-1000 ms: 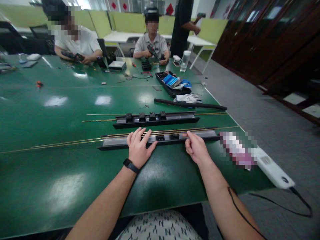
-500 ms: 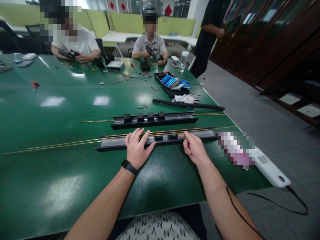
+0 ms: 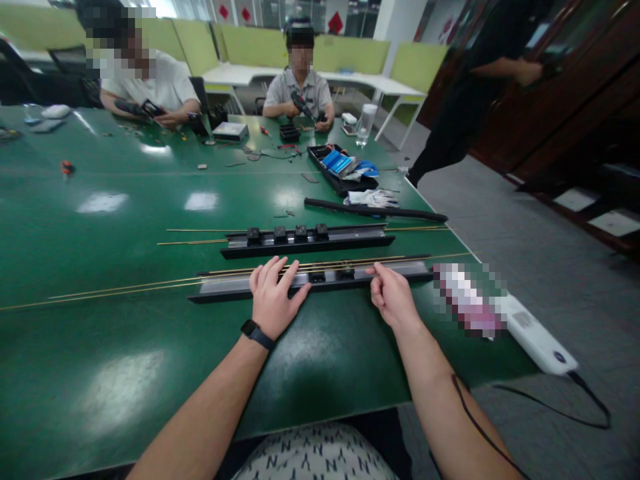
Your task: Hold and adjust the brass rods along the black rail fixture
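Observation:
My left hand lies with fingers spread over a long black channel with a grey inside. Thin brass-coloured rods run lengthwise along the channel, under or beside these fingers, and stick out far to the left. Two small black blocks, one of them a black block, sit in the channel between my hands. My right hand is closed at the channel's right part, its index finger stretched to the left by the rods. Whatever its fingertips pinch, if anything, is too small to make out.
Behind lies a second channel with several black blocks and rods. Farther back are a black strip, white gloves and a black tray. A white corded device lies right. Two people sit opposite; another person stands right.
My right hand has shifted slightly to the right along the channel. My left hand stays in place. The standing person has moved to the right.

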The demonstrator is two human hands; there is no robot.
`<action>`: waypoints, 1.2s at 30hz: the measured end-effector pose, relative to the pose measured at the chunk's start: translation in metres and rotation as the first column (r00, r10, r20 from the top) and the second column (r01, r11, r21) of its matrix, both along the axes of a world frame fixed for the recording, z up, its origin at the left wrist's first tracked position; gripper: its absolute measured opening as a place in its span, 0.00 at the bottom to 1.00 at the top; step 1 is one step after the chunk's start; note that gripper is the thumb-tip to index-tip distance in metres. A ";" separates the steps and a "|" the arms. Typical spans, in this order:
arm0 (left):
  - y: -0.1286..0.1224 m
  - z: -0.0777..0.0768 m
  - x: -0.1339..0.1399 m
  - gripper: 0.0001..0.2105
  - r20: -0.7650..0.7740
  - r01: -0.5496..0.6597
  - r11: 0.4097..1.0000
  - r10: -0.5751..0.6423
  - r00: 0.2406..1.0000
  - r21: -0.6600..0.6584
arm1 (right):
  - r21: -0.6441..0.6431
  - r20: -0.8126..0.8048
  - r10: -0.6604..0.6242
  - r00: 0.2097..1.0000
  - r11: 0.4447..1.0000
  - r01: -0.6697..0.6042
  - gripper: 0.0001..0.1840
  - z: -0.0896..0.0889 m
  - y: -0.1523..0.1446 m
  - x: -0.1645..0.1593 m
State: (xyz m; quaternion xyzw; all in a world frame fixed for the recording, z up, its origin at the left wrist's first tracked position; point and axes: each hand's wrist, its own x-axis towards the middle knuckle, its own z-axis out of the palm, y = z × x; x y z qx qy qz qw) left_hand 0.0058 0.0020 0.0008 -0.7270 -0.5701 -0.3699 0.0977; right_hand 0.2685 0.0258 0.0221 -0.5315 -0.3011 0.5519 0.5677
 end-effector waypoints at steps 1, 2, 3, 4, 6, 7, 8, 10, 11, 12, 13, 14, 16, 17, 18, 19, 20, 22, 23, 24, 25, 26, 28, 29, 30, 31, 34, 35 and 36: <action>0.000 0.000 0.000 0.21 -0.003 0.000 1.000 0.000 1.000 0.001 | -0.004 0.002 -0.013 1.000 1.000 0.013 0.19 0.000 0.000 0.000; 0.000 0.000 0.000 0.21 -0.005 -0.001 1.000 0.001 1.000 0.001 | -0.006 0.004 -0.024 1.000 1.000 0.024 0.19 0.001 0.000 0.000; 0.000 0.000 0.000 0.21 -0.006 -0.003 1.000 0.003 1.000 0.001 | -0.010 0.006 -0.030 1.000 1.000 0.030 0.19 0.001 0.001 0.000; 0.000 0.000 0.000 0.21 -0.007 -0.004 1.000 0.004 1.000 0.001 | -0.012 0.008 -0.030 1.000 0.999 0.030 0.19 0.001 0.001 0.000; 0.000 0.000 0.000 0.21 -0.009 -0.005 1.000 0.005 1.000 0.001 | -0.011 0.018 -0.024 1.000 1.000 0.024 0.19 0.001 0.001 0.000; 0.000 0.000 0.000 0.21 -0.010 -0.005 1.000 0.005 1.000 0.001 | -0.009 0.024 -0.017 1.000 1.000 0.017 0.19 0.001 0.000 0.000; 0.000 0.000 0.000 0.21 -0.011 -0.004 1.000 0.004 1.000 0.000 | -0.009 0.029 -0.009 1.000 1.000 0.009 0.19 0.001 0.000 0.000; 0.000 0.000 0.000 0.21 -0.011 -0.002 1.000 0.002 1.000 -0.001 | -0.008 0.039 0.010 0.999 1.000 -0.010 0.20 0.001 0.000 -0.001; 0.000 0.000 0.000 0.21 -0.011 -0.001 1.000 0.001 1.000 -0.002 | -0.007 0.045 0.022 0.999 1.000 -0.022 0.20 0.001 -0.001 -0.002; 0.000 0.000 0.000 0.22 -0.010 -0.001 1.000 0.001 1.000 -0.003 | -0.006 0.050 0.034 0.998 0.999 -0.034 0.20 0.001 -0.001 -0.002; 0.000 0.000 0.000 0.22 -0.008 -0.002 1.000 0.002 1.000 -0.002 | -0.005 0.053 0.046 0.998 0.999 -0.045 0.20 0.001 -0.002 -0.002; 0.000 0.000 0.000 0.22 -0.007 -0.001 1.000 0.001 1.000 -0.002 | -0.004 0.055 0.055 0.997 0.999 -0.055 0.20 0.001 -0.002 -0.003; 0.000 -0.001 0.000 0.21 -0.001 0.001 1.000 -0.001 1.000 -0.004 | -0.002 0.051 0.066 0.997 0.998 -0.066 0.20 0.002 -0.003 -0.003; 0.000 -0.001 0.000 0.21 0.004 0.002 1.000 -0.002 1.000 -0.007 | -0.001 0.047 0.067 0.997 0.998 -0.067 0.20 0.002 -0.003 -0.003; 0.000 -0.001 0.000 0.21 0.009 0.004 1.000 -0.004 1.000 -0.010 | 0.000 0.043 0.067 0.997 0.998 -0.067 0.20 0.002 -0.003 -0.003; 0.000 -0.001 0.000 0.21 0.015 0.006 1.000 -0.006 1.000 -0.013 | 0.000 0.039 0.066 0.997 0.998 -0.066 0.19 0.003 -0.003 -0.003; -0.001 -0.001 0.000 0.22 0.020 0.008 1.000 -0.008 1.000 -0.017 | 0.001 0.036 0.063 0.997 0.998 -0.063 0.19 0.003 -0.003 -0.003; -0.001 -0.001 0.000 0.22 0.028 0.009 1.000 -0.009 1.000 -0.025 | 0.005 0.032 0.050 0.998 0.999 -0.050 0.19 0.003 -0.003 -0.002; -0.001 -0.001 -0.001 0.22 0.030 0.010 1.000 -0.009 0.999 -0.027 | 0.007 0.031 0.040 0.999 0.999 -0.040 0.18 0.003 -0.003 -0.001; -0.001 -0.001 -0.001 0.22 0.032 0.010 1.000 -0.009 0.999 -0.028 | 0.010 0.028 0.026 0.999 1.000 -0.026 0.18 0.003 -0.002 -0.001; 0.000 -0.001 -0.001 0.22 0.032 0.010 1.000 -0.009 0.999 -0.028 | 0.012 0.026 0.009 1.000 1.000 -0.010 0.18 0.002 -0.002 0.000; 0.000 -0.001 -0.001 0.22 0.032 0.010 1.000 -0.009 0.999 -0.028 | 0.013 0.023 -0.007 1.000 1.000 0.007 0.18 0.002 -0.001 0.001; 0.000 -0.001 -0.001 0.22 0.028 0.010 1.000 -0.009 1.000 -0.025 | 0.011 0.021 -0.032 0.999 0.999 0.032 0.18 0.000 0.000 0.002; 0.000 -0.002 -0.001 0.22 0.025 0.010 1.000 -0.010 1.000 -0.025 | 0.009 0.021 -0.039 0.999 0.999 0.039 0.18 0.000 0.000 0.002; 0.000 -0.002 -0.001 0.22 0.023 0.010 1.000 -0.009 1.000 -0.025 | 0.008 0.021 -0.043 0.999 0.999 0.043 0.18 0.000 0.000 0.002; 0.000 -0.002 -0.001 0.22 0.020 0.010 1.000 -0.009 1.000 -0.025 | 0.005 0.023 -0.042 0.999 0.999 0.042 0.19 0.000 0.000 0.002; 0.000 -0.001 -0.001 0.22 0.015 0.008 1.000 -0.008 1.000 -0.022 | -0.003 0.034 -0.006 0.999 1.000 0.006 0.21 0.001 -0.001 0.000; 0.000 -0.001 -0.001 0.22 0.014 0.008 1.000 -0.008 1.000 -0.021 | -0.005 0.041 0.015 0.999 1.000 -0.015 0.21 0.001 -0.001 -0.001; 0.000 0.000 -0.001 0.22 0.014 0.009 1.000 -0.008 1.000 -0.021 | -0.007 0.048 0.037 0.998 0.999 -0.037 0.21 0.002 -0.002 -0.002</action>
